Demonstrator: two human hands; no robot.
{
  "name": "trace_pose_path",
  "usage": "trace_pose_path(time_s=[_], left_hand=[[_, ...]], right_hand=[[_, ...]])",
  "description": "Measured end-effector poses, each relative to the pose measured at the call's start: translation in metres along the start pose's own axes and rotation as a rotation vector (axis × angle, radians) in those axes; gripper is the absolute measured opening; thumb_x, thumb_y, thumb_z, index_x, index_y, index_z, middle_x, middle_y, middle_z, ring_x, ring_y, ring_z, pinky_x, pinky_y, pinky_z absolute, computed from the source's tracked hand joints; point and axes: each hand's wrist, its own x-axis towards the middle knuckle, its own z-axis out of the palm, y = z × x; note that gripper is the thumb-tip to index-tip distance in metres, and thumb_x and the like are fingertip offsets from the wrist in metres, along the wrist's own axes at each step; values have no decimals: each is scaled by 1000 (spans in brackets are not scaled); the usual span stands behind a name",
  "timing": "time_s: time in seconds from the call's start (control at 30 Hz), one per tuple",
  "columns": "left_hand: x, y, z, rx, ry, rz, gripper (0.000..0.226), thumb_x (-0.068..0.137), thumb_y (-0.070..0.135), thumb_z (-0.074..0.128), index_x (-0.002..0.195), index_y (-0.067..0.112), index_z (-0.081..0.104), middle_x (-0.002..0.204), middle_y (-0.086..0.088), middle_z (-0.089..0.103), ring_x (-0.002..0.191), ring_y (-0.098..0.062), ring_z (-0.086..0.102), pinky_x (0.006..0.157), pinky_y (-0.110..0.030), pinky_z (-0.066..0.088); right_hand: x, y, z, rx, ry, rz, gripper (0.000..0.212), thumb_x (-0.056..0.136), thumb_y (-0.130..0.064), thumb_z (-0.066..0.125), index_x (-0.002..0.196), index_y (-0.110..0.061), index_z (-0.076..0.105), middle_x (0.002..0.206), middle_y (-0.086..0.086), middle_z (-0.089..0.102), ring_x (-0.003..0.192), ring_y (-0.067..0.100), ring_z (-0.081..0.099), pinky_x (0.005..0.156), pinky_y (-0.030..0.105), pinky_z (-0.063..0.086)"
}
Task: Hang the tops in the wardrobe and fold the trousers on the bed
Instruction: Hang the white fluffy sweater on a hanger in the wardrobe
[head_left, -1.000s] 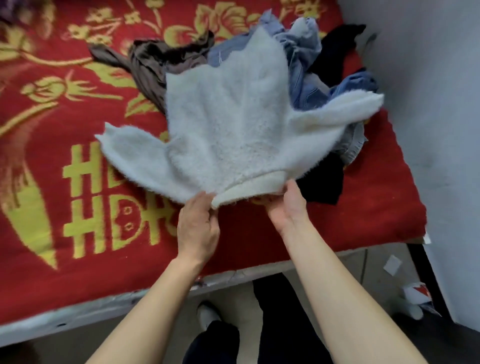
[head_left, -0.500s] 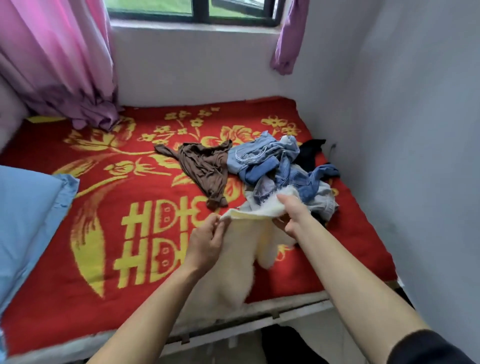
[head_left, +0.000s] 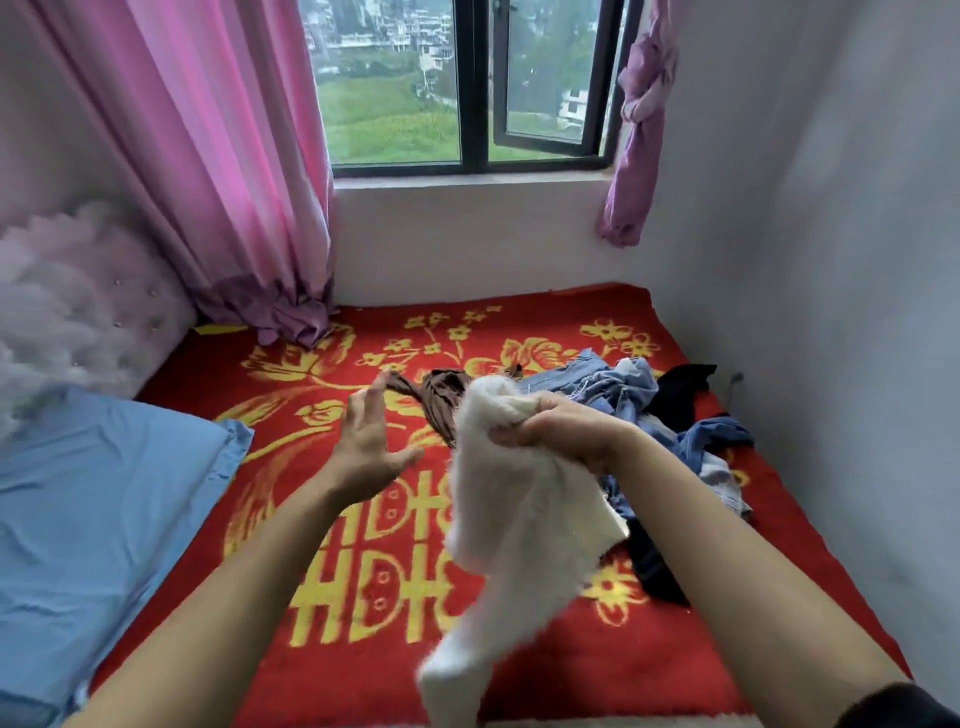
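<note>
**Left hand (head_left: 363, 447) off the white top (head_left: 509, 519); right hand (head_left: 561, 426) carries it alone**

Since 0.5 s ago the left hand has let go of the top's edge, which 2 hands then pinched between them, and the view has lifted toward the window (head_left: 467, 83).

Left fingers (head_left: 375, 402) are straight and spread, holding nothing, with the palm turned toward the garment. In my judgement the hand is freed either to re-take the cloth lower down or to reach for something else.

Right fingers (head_left: 511, 434) are curled tight round a bunched handful of the top's upper part. That 1 grip bears the whole weight. The top hangs from the fist, its body and 1 sleeve trailing down toward the near edge of the red bed cover (head_left: 337, 649). The lower end is blurred, so whether it touches the cover cannot be told.

Beyond the hands:
- A brown garment (head_left: 441, 400) lies just behind the top.
- A heap of denim trousers (head_left: 623, 387) lies under and beyond the right wrist.
- A black garment (head_left: 683, 384) lies at the heap's far side, near the wall (head_left: 831, 312).
- A blue pillow (head_left: 104, 493) lies at the left.
- No wardrobe or hanger is in view.

Assessment: the step in hand is taking this top away for hanging. A 1-fist bunch suits carrying only, so the shoulders will need opening out before a hanger goes in. The trousers are not yet folded, and the task looks to be at an early stage.
</note>
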Motion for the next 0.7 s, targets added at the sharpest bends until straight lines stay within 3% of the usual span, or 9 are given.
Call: trace_pose_path(time_s=[0.07, 0.17, 0.27, 0.33, 0.37, 0.4, 0.47, 0.53, 0.7], left_hand=[[8, 18, -5, 85, -71, 87, 128, 71, 33, 87, 151, 49, -12, 158, -2, -2, 147, -23, 2, 118, -46, 15], [18, 44, -8, 55, -261, 144, 116, 69, 40, 87, 145, 63, 2, 162, 7, -13, 150, -17, -14, 121, -53, 10], [18, 59, 1, -49, -498, 178, 83, 79, 32, 82, 138, 61, 31, 163, 13, 9, 148, -3, -8, 119, -38, 8], [13, 65, 10, -241, -578, 133, 59, 86, 17, 76, 138, 32, 53, 149, 2, 44, 142, -9, 30, 115, -35, 27], [9, 67, 14, -321, -545, 111, 44, 88, 9, 73, 130, 14, 60, 129, -4, 60, 124, -15, 51, 104, -36, 40], [5, 67, 16, -355, -459, 89, 31, 89, 2, 70, 119, 1, 62, 110, -8, 65, 104, -17, 58, 92, -37, 46], [-4, 63, 16, -302, -222, 25, 12, 89, -3, 66, 99, -5, 58, 88, -8, 60, 82, -14, 54, 75, -37, 44], [-16, 55, 13, -278, -36, -44, 9, 87, -5, 63, 92, -3, 56, 82, -6, 58, 76, -14, 51, 69, -33, 40], [-76, 28, 11, -472, 324, -273, 14, 82, 4, 70, 90, 4, 58, 80, -5, 64, 74, -11, 57, 67, -26, 46]], right_hand=[[-1, -7, -7, -131, -67, -4, 13, 91, -11, 70, 102, -4, 73, 100, 15, 72, 89, 26, 66, 91, 43, 53], [-3, -12, -26, -221, -144, -39, 27, 90, -16, 72, 113, -3, 70, 115, 23, 70, 98, 29, 66, 97, 48, 52], [-4, -5, -44, -247, -228, -55, 30, 86, -21, 74, 112, -5, 71, 106, 13, 74, 93, 23, 68, 91, 40, 55], [0, 2, -54, -258, -276, -49, 32, 88, -20, 74, 115, -4, 70, 106, 11, 74, 93, 21, 69, 88, 37, 55], [4, 5, -57, -263, -288, -45, 32, 89, -19, 74, 117, -5, 69, 111, 14, 73, 95, 23, 69, 90, 38, 55], [8, 9, -58, -276, -289, -44, 31, 90, -19, 75, 117, -6, 70, 114, 16, 72, 97, 23, 69, 91, 39, 56], [20, 16, -59, -371, -260, -57, 27, 86, -21, 79, 111, -12, 73, 109, 9, 75, 95, 19, 70, 90, 36, 57], [36, 25, -55, -541, -244, -68, 25, 81, -24, 83, 103, -17, 74, 102, 3, 75, 93, 16, 70, 88, 36, 58], [80, 66, -25, -822, -325, -49, 37, 87, -40, 74, 108, -9, 71, 106, 11, 72, 100, 26, 67, 89, 37, 54]])
